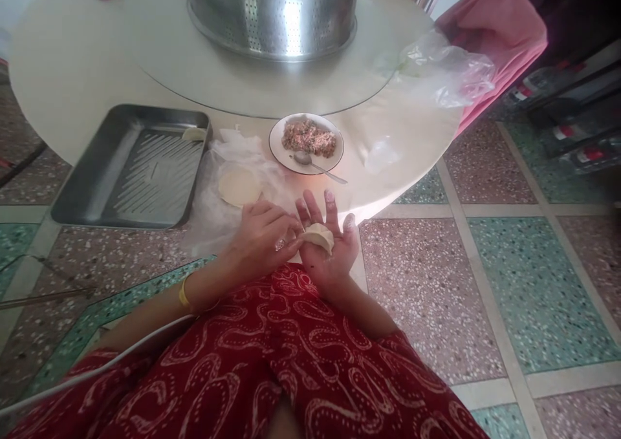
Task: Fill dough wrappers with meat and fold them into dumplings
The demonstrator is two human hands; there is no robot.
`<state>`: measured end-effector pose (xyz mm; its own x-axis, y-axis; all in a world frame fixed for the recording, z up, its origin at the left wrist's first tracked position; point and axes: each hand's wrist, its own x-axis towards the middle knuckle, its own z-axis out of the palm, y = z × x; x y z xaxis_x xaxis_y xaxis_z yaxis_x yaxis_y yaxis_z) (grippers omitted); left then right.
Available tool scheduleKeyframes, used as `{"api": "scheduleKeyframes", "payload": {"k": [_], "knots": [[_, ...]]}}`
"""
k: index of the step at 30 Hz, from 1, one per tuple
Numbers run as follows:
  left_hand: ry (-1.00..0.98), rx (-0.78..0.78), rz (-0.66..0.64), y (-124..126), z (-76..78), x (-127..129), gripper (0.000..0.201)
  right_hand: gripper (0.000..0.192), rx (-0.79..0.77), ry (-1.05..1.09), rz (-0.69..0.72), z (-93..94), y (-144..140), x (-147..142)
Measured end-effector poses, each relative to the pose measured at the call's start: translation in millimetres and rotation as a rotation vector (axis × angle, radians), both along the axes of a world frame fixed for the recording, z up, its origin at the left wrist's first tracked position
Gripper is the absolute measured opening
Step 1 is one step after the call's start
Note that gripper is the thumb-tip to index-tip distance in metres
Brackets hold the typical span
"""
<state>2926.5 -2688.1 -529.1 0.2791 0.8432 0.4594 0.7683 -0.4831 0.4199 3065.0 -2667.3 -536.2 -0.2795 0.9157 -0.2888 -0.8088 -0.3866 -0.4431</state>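
While the folded dumpling (319,236) lies in the open palm of the right hand (326,245), fingers spread upward, the left hand (259,235) pinches its left end between curled fingertips, both held just off the near edge of the table (72,70), above the lap. By my reading, this one is filled and folded, with the sealing under way. One finished dumpling (194,134) sits at the far right corner of the metal tray (97,187), which holds nothing else I can see. A round wrapper (239,187) waits on plastic (213,213) beside the tray, and the plate of filling (306,143) with its spoon (315,165) is far from used up, so most of the work looks left
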Motion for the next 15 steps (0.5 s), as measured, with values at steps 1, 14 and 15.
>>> {"api": "scheduleKeyframes", "payload": {"k": [1,14,15], "knots": [[0.005,-0.011,-0.005,-0.7,-1.1,-1.2,0.013,0.046,0.003,-0.001,0.001,0.1,0.2,-0.2],[0.043,0.046,-0.159,-5.9,12.1,-8.8,0.029,0.048,-0.015,-0.061,0.160,6.2,-0.2,-14.7],[0.072,0.026,-0.184,-5.3,12.0,-10.1,0.030,0.048,-0.012,-0.074,0.176,6.2,-0.4,-17.1]]}}
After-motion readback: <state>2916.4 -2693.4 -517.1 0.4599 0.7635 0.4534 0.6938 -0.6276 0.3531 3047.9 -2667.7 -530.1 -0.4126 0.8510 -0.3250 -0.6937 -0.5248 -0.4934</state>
